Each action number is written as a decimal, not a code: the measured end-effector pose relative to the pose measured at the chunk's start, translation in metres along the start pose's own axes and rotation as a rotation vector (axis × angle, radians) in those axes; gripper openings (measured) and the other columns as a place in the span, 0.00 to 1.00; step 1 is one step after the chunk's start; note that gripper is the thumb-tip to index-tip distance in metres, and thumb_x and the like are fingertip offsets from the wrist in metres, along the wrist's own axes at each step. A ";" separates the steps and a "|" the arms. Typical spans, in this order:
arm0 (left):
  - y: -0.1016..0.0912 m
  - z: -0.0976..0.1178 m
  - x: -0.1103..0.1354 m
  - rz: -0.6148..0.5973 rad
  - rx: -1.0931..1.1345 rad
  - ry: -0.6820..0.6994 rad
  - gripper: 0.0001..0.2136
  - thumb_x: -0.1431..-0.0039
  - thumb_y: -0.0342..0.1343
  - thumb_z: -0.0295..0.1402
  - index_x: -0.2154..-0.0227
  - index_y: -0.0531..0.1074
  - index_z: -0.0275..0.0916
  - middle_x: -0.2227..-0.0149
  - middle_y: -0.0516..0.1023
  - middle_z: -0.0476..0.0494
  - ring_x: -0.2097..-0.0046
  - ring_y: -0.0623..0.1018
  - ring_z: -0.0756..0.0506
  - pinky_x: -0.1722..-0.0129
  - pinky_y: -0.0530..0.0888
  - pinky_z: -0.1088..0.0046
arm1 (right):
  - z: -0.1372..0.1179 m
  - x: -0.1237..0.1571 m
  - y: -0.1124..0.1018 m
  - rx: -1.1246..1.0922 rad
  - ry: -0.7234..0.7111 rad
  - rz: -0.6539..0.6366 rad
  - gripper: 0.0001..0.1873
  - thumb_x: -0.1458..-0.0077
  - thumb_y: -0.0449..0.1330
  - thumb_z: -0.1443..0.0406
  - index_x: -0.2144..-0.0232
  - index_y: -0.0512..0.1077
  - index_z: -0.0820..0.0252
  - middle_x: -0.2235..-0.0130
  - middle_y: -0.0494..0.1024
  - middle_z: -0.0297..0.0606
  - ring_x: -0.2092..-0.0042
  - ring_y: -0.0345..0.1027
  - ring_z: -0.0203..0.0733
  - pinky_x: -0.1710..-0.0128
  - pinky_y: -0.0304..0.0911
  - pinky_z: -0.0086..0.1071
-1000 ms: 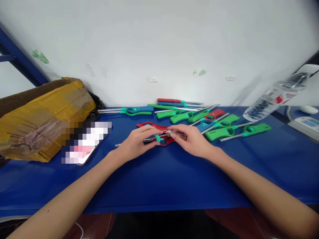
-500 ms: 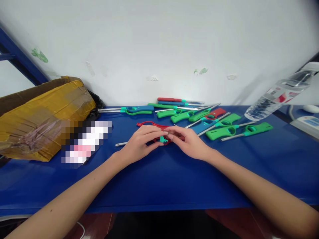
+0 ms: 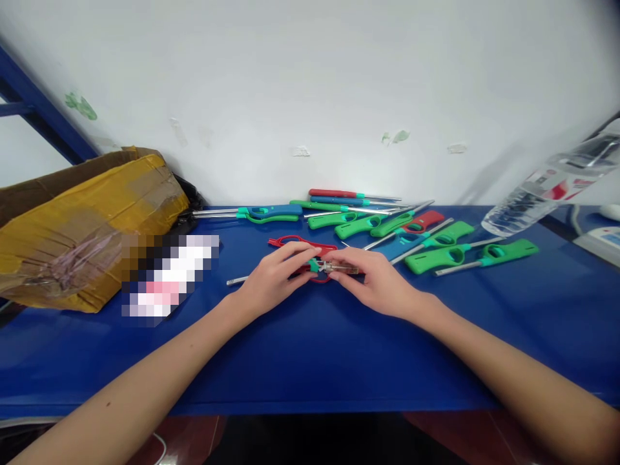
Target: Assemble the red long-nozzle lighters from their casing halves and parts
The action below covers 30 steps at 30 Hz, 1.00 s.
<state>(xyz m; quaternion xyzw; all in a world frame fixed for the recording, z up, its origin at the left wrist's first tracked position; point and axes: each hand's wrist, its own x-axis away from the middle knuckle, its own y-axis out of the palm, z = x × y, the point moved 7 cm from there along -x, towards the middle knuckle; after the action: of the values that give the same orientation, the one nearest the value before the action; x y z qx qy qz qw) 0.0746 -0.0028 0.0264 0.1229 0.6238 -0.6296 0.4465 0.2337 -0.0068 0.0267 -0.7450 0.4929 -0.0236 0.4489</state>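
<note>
At the middle of the blue table, both hands are brought close together over an opened red utility lighter. My left hand (image 3: 278, 274) is closed around the lighter's inner parts; a teal trigger (image 3: 314, 265) shows at its fingertips, and a metal tube (image 3: 236, 281) sticks out on its left side. Between thumb and fingers, my right hand (image 3: 380, 278) pinches a clear fuel tank (image 3: 341, 267) with a metal valve end facing the trigger. Just behind the fingers lies a red casing half (image 3: 285, 241). More red casing shows under the hands, mostly covered.
Several assembled lighters with green, blue and red handles, such as a green lighter (image 3: 513, 250), lie behind and to the right. A taped cardboard box (image 3: 97, 226) stands left, near a pixelated item (image 3: 169, 278). A water bottle (image 3: 547, 184) leans at the right.
My right hand has shifted slightly right, and the clear fuel tank with its metal end now shows between its fingers. The red casing behind is more exposed. The view has moved slightly.
</note>
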 end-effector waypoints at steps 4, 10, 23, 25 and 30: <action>-0.003 -0.003 0.002 0.050 -0.054 -0.004 0.13 0.38 0.59 0.31 0.51 0.70 0.40 0.54 0.79 0.40 0.53 0.80 0.46 0.52 0.78 0.70 | -0.003 0.000 -0.002 0.032 -0.033 -0.002 0.15 0.39 0.57 0.67 0.50 0.71 0.55 0.52 0.79 0.41 0.55 0.75 0.45 0.53 0.71 0.39; -0.006 -0.002 0.000 0.061 -0.155 -0.009 0.13 0.40 0.61 0.41 0.58 0.71 0.39 0.64 0.83 0.46 0.66 0.83 0.48 0.63 0.78 0.74 | -0.003 0.000 -0.001 -0.011 -0.019 -0.005 0.15 0.40 0.56 0.68 0.50 0.71 0.55 0.54 0.79 0.39 0.57 0.75 0.42 0.56 0.72 0.35; -0.008 0.005 -0.006 -0.031 -0.082 0.072 0.09 0.40 0.61 0.38 0.61 0.73 0.38 0.55 0.80 0.39 0.54 0.80 0.44 0.53 0.76 0.67 | 0.006 0.000 0.000 -0.066 0.058 0.006 0.14 0.38 0.56 0.64 0.51 0.71 0.56 0.52 0.79 0.41 0.57 0.76 0.44 0.56 0.73 0.38; -0.006 0.007 -0.006 -0.045 -0.057 0.088 0.06 0.39 0.60 0.34 0.63 0.74 0.38 0.54 0.79 0.38 0.54 0.79 0.43 0.53 0.76 0.65 | 0.007 -0.001 0.001 -0.098 0.077 0.006 0.13 0.38 0.57 0.64 0.51 0.71 0.56 0.54 0.80 0.40 0.58 0.77 0.43 0.57 0.73 0.36; 0.003 -0.001 -0.001 -0.010 0.001 0.020 0.01 0.37 0.56 0.27 0.64 0.73 0.38 0.59 0.78 0.41 0.57 0.78 0.47 0.56 0.76 0.70 | 0.009 -0.002 0.002 -0.153 0.134 0.019 0.12 0.40 0.57 0.64 0.54 0.72 0.58 0.59 0.80 0.39 0.61 0.76 0.41 0.61 0.73 0.33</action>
<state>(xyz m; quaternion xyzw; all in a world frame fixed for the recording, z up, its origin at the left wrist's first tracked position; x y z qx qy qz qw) 0.0767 -0.0008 0.0253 0.1264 0.6284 -0.6309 0.4373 0.2355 0.0001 0.0203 -0.7689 0.5293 -0.0312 0.3572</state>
